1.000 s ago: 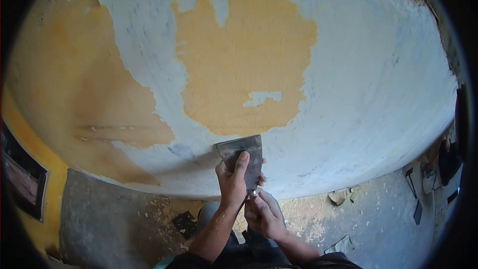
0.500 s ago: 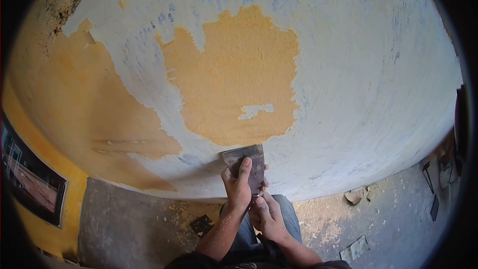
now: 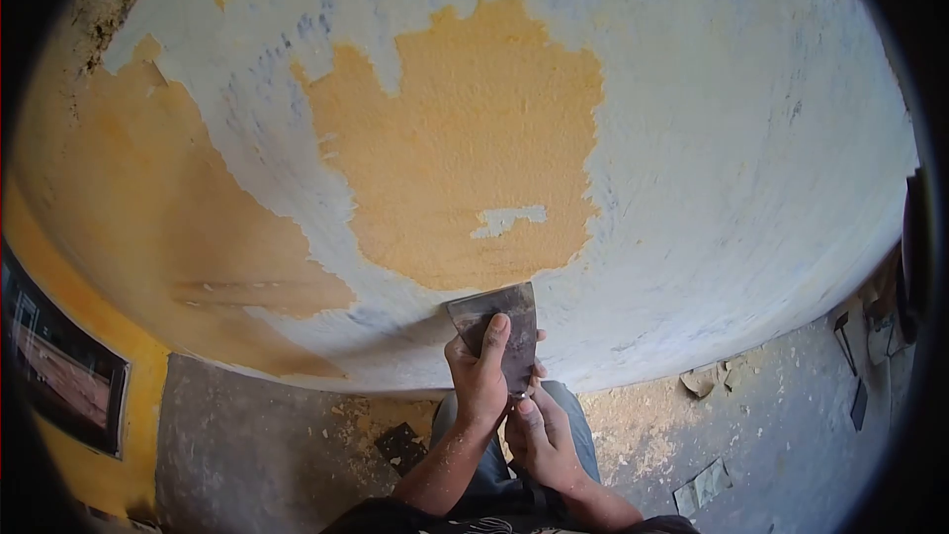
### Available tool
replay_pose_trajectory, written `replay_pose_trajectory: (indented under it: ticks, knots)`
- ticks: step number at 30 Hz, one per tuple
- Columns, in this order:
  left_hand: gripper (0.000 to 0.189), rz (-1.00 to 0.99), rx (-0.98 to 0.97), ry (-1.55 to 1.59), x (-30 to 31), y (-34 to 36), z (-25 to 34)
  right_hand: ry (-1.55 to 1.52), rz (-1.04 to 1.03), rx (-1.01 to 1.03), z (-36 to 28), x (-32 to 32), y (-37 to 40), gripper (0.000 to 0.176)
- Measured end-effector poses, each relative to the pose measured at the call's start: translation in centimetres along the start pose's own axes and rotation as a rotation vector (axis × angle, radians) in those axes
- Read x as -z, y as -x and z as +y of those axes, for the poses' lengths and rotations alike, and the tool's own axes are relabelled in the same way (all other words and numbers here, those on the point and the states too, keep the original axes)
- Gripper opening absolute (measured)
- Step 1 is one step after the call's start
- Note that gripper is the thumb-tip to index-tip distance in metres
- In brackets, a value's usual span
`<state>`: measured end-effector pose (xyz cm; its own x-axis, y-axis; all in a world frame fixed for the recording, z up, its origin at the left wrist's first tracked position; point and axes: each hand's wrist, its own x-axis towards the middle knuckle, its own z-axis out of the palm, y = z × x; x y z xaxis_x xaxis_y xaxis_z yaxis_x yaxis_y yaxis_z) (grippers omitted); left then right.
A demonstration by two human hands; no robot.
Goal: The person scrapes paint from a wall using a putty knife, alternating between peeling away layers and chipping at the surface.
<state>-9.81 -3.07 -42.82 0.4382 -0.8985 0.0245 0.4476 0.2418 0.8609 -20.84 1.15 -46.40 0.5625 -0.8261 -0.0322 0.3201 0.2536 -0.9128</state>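
My left hand [image 3: 478, 382] is closed round a wide, dark metal paint scraper [image 3: 518, 328], its thumb lying along the face of the blade. Below it, my right hand [image 3: 546, 443] is closed round the scraper's lower end, most of which the fingers hide. The blade's broad edge points up at the wall, at the bottom border of a large patch of orange paint [image 3: 474, 148]. Around that patch the wall [image 3: 692, 168] shows bare, whitish with bluish marks. A small bare spot [image 3: 509, 221] lies inside the orange.
More orange paint [image 3: 217, 208] covers the wall's left part. Paint flakes [image 3: 638, 425] litter the grey floor [image 3: 257, 445] along the wall's foot. A dark flat piece [image 3: 400, 447] lies by my left forearm. A dark-framed opening [image 3: 69, 366] is at far left.
The scraper and both hands have shifted slightly to the right in view. The camera view has also moved a little. The orange patch's outline looks much the same.
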Motion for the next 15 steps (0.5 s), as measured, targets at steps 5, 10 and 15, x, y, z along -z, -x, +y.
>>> replay_pose_trajectory:
  ticks: [5,10,15]
  knots:
    - [0.034,0.004,0.005,-0.024,0.1,-0.2,0.5,-0.015,0.022,-0.001,0.2,-0.6,-0.5,0.028]
    - [0.036,-0.003,-0.044,-0.049,-0.5,-0.5,1.1,-0.027,0.036,-0.008,-1.3,-1.4,-0.7,0.027]
    - [0.036,0.021,-0.037,-0.013,-0.7,0.0,0.2,0.016,0.014,0.014,-0.9,0.4,-0.2,0.028]
